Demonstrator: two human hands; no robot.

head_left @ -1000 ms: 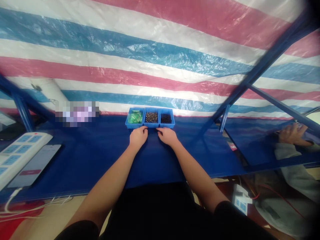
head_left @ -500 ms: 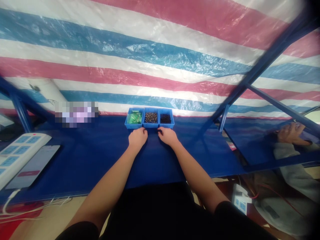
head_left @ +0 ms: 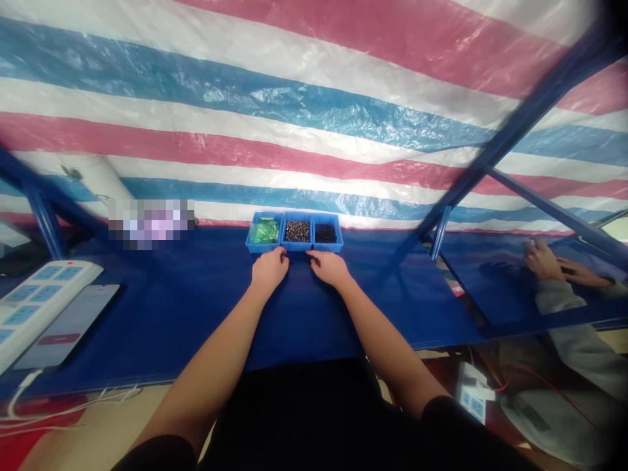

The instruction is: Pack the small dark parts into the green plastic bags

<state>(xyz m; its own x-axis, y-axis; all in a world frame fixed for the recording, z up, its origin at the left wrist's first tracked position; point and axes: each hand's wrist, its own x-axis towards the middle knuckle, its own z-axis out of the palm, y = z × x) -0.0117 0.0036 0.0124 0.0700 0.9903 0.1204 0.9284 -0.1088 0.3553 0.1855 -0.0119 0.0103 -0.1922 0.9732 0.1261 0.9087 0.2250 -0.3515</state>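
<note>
Blue cloth on the worktop (head_left: 147,314) lies under your empty hands. Your left hand (head_left: 269,269) and right hand (head_left: 330,269) rest spread, fingers lightly curled, at the near edge of three side-by-side blue trays (head_left: 297,246) holding green packets (head_left: 265,231), bronze-coloured pieces (head_left: 297,231) and black pieces (head_left: 326,233). A white power strip (head_left: 39,304) and a phone (head_left: 69,327) lie towards the worktop's left end.

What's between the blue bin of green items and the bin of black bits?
Another blue plastic bin holding small dark-and-brass parts, in the head view.
</note>
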